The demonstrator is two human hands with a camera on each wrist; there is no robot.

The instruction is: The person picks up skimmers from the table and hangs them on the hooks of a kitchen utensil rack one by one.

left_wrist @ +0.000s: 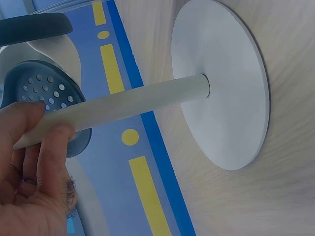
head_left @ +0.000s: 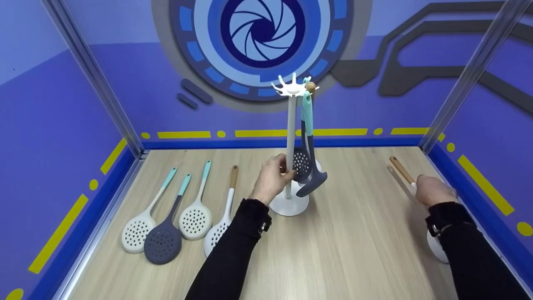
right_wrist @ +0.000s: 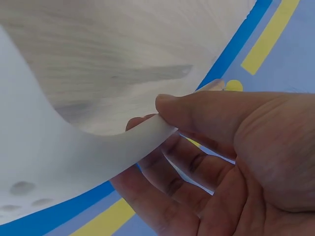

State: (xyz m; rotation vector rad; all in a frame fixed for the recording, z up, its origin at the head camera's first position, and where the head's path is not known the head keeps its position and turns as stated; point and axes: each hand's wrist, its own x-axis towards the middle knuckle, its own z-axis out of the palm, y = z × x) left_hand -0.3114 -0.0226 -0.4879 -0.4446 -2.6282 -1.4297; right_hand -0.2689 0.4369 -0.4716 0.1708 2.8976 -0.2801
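My left hand (head_left: 272, 177) grips the white pole (left_wrist: 138, 101) of an upright utensil stand (head_left: 290, 137), with thumb and fingers round it. Behind the pole hang a dark perforated ladle (head_left: 302, 164) and a dark, curved-headed utensil with a mint handle (head_left: 308, 116). A wooden handle end (head_left: 310, 86) shows at the hooks; more of the hanging pieces are hidden. Off to the right, my right hand (head_left: 435, 191) pinches the white neck (right_wrist: 142, 135) of a wooden-handled slotted utensil (head_left: 402, 169). Its white, holed head is partly hidden by my forearm.
Several skimmers lie on the wooden table at left: a cream one (head_left: 138, 234), a dark one (head_left: 163, 243), another cream one (head_left: 195, 221) and a white one with a wooden handle (head_left: 234, 177). Blue walls (head_left: 125, 83) enclose the table's back and sides.
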